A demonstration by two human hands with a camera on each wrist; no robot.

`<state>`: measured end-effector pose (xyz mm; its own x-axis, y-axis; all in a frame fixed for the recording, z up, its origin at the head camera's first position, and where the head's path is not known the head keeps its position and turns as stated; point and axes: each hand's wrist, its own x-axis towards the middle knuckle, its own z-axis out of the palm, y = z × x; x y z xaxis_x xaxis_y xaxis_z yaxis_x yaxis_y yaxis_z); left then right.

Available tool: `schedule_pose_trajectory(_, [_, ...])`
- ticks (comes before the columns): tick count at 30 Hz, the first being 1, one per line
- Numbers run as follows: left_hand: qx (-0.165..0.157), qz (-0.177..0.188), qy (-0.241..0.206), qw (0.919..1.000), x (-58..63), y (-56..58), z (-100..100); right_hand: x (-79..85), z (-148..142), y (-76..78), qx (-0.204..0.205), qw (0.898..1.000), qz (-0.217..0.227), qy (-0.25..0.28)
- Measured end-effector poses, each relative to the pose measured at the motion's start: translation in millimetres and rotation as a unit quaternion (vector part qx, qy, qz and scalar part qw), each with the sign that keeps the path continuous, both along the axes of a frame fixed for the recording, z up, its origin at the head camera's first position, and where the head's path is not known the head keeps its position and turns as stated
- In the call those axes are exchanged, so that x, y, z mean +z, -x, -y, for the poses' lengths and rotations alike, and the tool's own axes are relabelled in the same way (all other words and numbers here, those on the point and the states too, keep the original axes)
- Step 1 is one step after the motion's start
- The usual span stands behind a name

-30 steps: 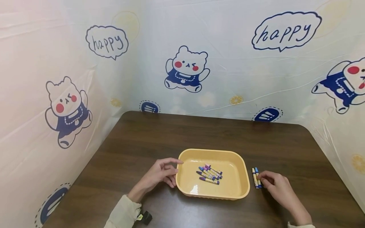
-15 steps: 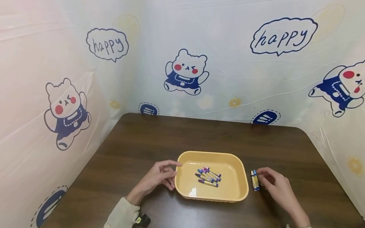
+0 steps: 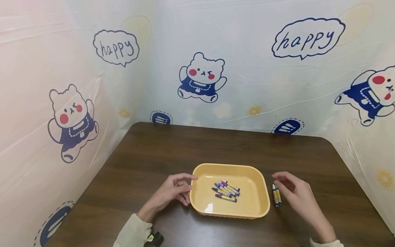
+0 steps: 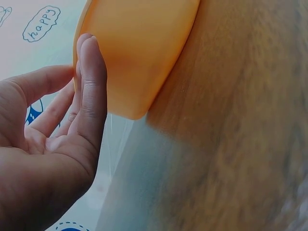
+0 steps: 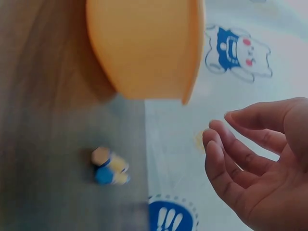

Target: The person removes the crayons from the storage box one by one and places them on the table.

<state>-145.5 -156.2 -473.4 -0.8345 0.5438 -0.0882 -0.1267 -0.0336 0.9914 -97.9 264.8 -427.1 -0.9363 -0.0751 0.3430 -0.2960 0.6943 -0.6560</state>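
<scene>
Smooth plastic tray [image 3: 251, 202] (glossy inside); paper-wrapped crayons [image 3: 226, 198]; satiny wood-grain table [image 3: 160, 147]; creased backdrop sheeting [image 3: 247, 79].

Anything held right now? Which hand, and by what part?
Left hand holds the yellow tray at its left rim, a finger over the edge. Right hand holds nothing.

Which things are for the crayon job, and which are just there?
Probably for the job:
yellow rounded plastic-looking tray
slim yellow-wrapped crayons inside
two wrapped crayons beside the tray
left hand at its rim
right hand near those two

Just there:
dark brown wood-grain table
pale bear-printed sheet
small black object near the left wrist, unclear what
</scene>
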Motion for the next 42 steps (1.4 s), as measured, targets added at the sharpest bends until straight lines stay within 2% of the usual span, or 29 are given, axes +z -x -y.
schedule_pose_trajectory(9, [-0.002,0.003,-0.003,1.0,-0.3,0.6,-0.6,18.3,35.9,10.1,0.063,0.997,-0.014,-0.037])
schedule_pose_trajectory(20, [-0.001,0.005,0.004,1.0,-0.3,3.7,-4.3,16.6,73.4,23.4,0.13,0.99,-0.004,-0.059])
schedule_pose_trajectory(26, [-0.005,0.002,-0.001,1.0,1.2,4.7,-6.0,6.8,96.3,25.4,0.169,0.982,0.01,-0.089])
schedule_pose_trajectory(29, [-0.005,0.002,-0.005,1.0,1.5,4.6,-5.4,-2.6,110.6,26.3,0.176,0.977,0.007,-0.119])
schedule_pose_trajectory(36, [-0.001,0.0,0.005,1.0,0.3,3.2,-3.4,-24.8,135.0,26.3,0.176,0.968,-0.008,-0.18])
schedule_pose_trajectory(42, [-0.003,-0.002,0.0,1.0,-0.1,1.1,-1.6,-30.5,138.3,25.2,0.162,0.97,0.0,-0.18])
